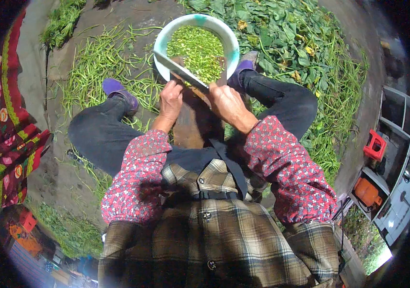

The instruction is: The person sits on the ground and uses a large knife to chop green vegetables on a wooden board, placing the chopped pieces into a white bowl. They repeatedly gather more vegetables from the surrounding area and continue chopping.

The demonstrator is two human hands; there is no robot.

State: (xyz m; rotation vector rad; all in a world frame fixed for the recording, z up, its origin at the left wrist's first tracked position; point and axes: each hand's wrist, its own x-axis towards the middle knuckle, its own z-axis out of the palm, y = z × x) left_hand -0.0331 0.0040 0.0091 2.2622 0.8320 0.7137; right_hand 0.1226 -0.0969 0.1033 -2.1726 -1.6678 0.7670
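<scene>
My right hand (226, 102) grips the handle end of a broad-bladed knife (183, 70). Its blade slants up and left across the near rim of a white and green basin (233, 54). Chopped green pieces (196, 41), seemingly cut bean pods, fill the middle of the basin. A wooden board (187, 124) extends from my lap to the basin, with cut pieces over its far end. Beside the board's left edge, just below the blade, my left hand (171, 99) has its fingers curled. Whether anything is between those fingers is hidden.
Long green bean pods (100, 59) are strewn on the ground at left. Leafy vines (284, 36) with yellowed leaves are heaped at right. My legs bend around the board, purple shoes (118, 91) near the basin. A flowered red cloth (5, 118) hangs far left; a red plastic stool (375, 145) stands far right.
</scene>
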